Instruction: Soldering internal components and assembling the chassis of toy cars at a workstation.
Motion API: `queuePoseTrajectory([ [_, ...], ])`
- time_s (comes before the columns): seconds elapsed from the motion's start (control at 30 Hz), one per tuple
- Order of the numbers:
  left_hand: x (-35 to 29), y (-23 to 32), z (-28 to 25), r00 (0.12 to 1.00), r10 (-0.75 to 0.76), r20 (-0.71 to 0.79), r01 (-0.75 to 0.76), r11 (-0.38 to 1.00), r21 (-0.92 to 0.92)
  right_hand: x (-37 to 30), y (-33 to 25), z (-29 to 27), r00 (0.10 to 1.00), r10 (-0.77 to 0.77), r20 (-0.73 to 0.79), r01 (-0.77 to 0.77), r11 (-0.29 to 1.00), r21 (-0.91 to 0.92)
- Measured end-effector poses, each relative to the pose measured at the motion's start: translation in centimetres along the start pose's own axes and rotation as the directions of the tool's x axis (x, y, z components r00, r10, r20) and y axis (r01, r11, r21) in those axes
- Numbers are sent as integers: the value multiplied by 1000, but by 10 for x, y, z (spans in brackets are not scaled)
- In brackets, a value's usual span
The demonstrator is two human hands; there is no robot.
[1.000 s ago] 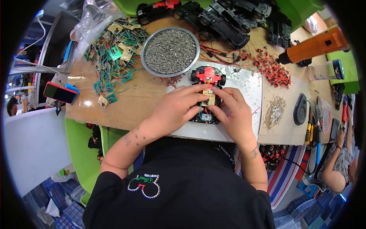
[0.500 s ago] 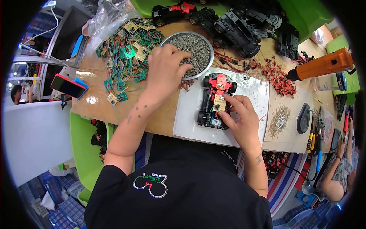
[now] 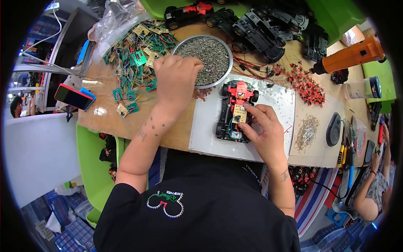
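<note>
Over the near left part of a round metal bowl (image 3: 230, 63) full of small screws (image 3: 210, 52) is my left hand (image 3: 176, 82). Its fingers are bunched together, and their tips are hidden behind the hand. A toy car chassis (image 3: 221, 119), black with a red front piece, lies on a white board (image 3: 205, 138). My right hand (image 3: 265, 130) grips the chassis from its right side. Thumb and index finger press at the edge of a tan circuit board (image 3: 239, 113) that sits on the chassis, with wires below it.
Left of the bowl lies a heap of wired circuit boards (image 3: 136, 59). Dark car bodies (image 3: 260, 35) pile up behind. An orange electric screwdriver (image 3: 350, 55) hangs at right above small red wired parts (image 3: 306, 86). A phone (image 3: 73, 95) rests at far left; another person's arm (image 3: 367, 180) shows at far right.
My left hand's spread fingers have drawn together over the screws. The orange screwdriver has swung up and slightly left. My right hand stays on the chassis.
</note>
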State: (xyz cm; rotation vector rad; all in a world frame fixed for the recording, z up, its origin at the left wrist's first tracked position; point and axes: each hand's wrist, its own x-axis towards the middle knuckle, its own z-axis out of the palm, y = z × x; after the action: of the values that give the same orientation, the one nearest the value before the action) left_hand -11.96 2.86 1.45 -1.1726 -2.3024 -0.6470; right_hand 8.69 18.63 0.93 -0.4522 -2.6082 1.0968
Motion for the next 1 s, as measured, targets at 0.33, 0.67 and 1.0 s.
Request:
queuePoseTrajectory([
  [0.33,-22,52,-22,946,-167,277,299,777,-553,5,-2,-7,998,-9,61,8,1000,15],
  [0.67,-41,75,-6,968,174,183,-26,789,-614,5,-8,-9,992,71,103,-80,993,91],
  [1.0,-38,78,-6,958,242,157,-121,832,-542,89,-11,-112,551,-151,-821,436,891,129],
])
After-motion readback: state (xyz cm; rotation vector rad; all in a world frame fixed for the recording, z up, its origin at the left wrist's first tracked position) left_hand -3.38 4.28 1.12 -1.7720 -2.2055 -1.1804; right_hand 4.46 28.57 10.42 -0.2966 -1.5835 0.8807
